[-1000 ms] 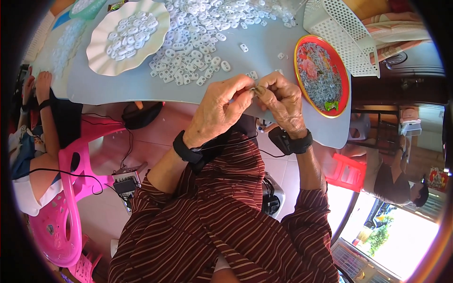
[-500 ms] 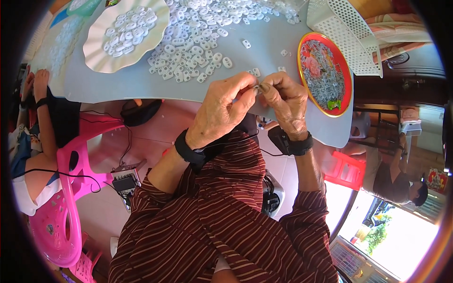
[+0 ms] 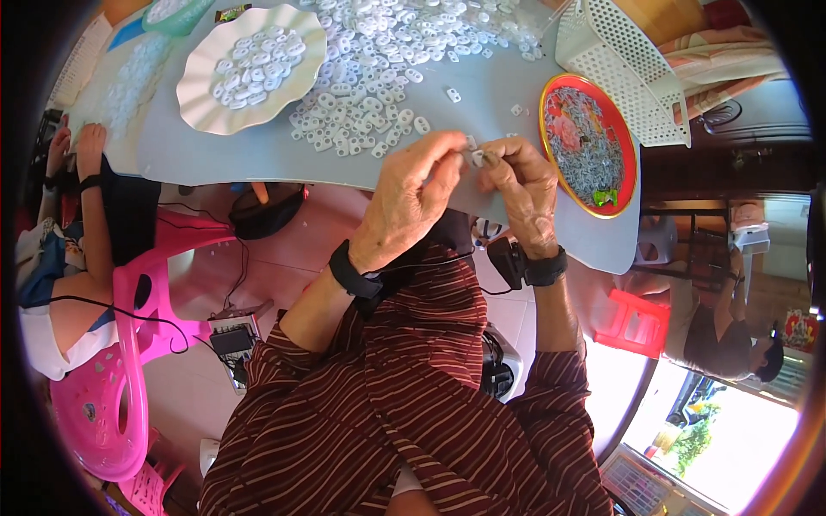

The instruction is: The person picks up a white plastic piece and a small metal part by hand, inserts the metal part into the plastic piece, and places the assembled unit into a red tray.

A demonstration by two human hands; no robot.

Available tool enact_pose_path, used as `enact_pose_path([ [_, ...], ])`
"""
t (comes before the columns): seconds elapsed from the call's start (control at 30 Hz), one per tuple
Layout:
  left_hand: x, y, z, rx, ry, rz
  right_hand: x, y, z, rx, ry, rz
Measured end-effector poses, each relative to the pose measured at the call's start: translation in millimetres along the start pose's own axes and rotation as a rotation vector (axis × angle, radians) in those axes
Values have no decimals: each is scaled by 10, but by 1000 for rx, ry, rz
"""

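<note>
- Small white plastic clip [image 3: 476, 157] sits pinched between my hands, over the grey table [image 3: 258, 155] edge.
- Left hand [image 3: 413, 202] and right hand [image 3: 520, 185] both closed on it, fingertips meeting; long axis too small to tell.

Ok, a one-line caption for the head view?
Both hands, left hand and right hand, pinch a small white piece above the grey table.

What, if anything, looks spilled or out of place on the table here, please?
The small white plastic pieces lie loose across the grey table instead of in the white scalloped plate; a few strays sit apart. Both hands pinch one piece at the table edge. Nothing looks damaged.
</note>
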State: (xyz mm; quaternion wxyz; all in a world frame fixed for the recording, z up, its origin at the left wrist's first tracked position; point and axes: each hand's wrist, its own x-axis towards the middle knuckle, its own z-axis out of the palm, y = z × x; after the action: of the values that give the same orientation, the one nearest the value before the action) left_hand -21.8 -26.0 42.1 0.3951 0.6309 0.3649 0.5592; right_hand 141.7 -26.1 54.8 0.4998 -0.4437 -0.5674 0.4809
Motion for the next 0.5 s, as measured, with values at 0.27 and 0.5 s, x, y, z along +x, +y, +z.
enact_pose_path([
  [0.27,195,-56,-197,910,83,283,3,8,-39,104,68,61],
  [0.5,210,-81,-144,972,20,263,-5,-4,-45,80,1,41],
])
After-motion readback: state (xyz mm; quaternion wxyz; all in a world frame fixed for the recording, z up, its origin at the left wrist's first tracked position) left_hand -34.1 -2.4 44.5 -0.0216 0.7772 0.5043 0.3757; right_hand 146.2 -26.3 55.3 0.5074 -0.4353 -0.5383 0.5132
